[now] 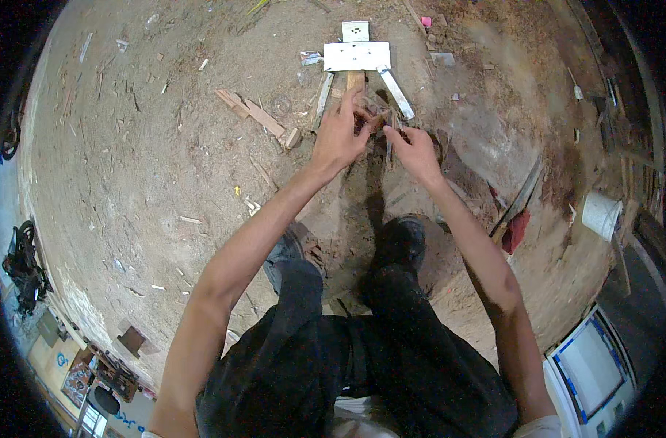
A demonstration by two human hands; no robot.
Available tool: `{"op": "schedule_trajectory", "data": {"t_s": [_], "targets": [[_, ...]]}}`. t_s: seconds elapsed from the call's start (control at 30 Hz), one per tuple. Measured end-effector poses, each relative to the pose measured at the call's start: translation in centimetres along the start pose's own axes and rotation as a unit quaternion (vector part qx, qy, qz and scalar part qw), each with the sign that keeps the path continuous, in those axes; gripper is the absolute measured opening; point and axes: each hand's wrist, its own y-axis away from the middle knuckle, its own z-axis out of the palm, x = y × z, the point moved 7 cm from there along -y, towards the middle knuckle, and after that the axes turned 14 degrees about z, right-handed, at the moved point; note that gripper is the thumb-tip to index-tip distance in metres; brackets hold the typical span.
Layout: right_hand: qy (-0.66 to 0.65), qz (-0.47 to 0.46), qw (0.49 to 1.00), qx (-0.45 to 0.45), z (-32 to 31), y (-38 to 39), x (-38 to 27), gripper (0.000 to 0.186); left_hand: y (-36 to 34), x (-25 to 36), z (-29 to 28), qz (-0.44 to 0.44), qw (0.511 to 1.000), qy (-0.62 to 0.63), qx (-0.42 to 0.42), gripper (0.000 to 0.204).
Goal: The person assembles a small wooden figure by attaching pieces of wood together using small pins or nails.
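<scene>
Both hands meet over a small brown piece (378, 121), apparently wood or rusty material, too small to make out clearly. My left hand (339, 139) has its fingers curled at the piece's left, forefinger raised; my right hand (412, 147) pinches at its right end. Just beyond them lies a white plate (356, 55) with dark holes and a smaller white plate (355, 31) above it. A wooden bar (355, 79) runs from the plate under my hands, partly hidden, flanked by two angled pale strips (396, 93).
Broken boards (263, 117) lie left of my hands on the dusty ground (165, 182) among scattered scraps. At right are a white bucket (599, 215), a red scrap (515, 232) and a white framed panel (588, 365). A dark motorbike (23, 266) stands at far left.
</scene>
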Motion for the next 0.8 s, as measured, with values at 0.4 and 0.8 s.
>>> {"op": "schedule_trajectory", "data": {"t_s": [0.4,0.8], "targets": [[0.059,0.022,0.996,-0.055,1.1,0.2,0.3,0.053,-0.3,-1.2,-2.8,0.113,0.99,-0.085,-0.014,0.044],[0.129,-0.025,0.991,-0.015,0.8,1.4,-1.0,0.051,0.5,-1.5,-2.4,0.145,0.979,-0.127,-0.065,0.049]]}}
